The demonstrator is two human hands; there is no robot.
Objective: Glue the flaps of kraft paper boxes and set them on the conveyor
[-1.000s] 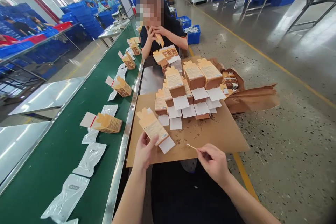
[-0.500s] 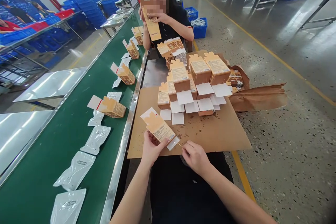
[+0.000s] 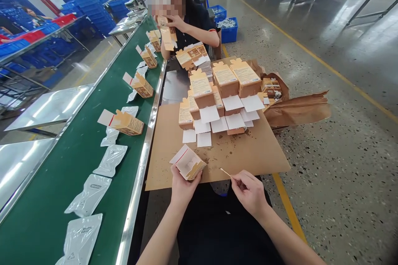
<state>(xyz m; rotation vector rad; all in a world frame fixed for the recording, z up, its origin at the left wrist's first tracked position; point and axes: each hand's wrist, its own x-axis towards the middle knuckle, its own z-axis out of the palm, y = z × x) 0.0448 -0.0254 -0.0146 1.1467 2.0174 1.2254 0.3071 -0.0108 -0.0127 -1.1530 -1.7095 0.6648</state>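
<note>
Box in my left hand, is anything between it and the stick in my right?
Nothing visible stands between the box in your left hand and the thin stick in your right hand. Beneath the gap lies the cardboard sheet; the stacked boxes sit farther off, beyond both.

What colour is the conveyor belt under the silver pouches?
Green, showing best in the head view.

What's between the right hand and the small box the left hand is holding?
In the head view, a thin white-tipped stick juts from the right hand towards the box; past its tip, only spotted brown board shows.
</note>
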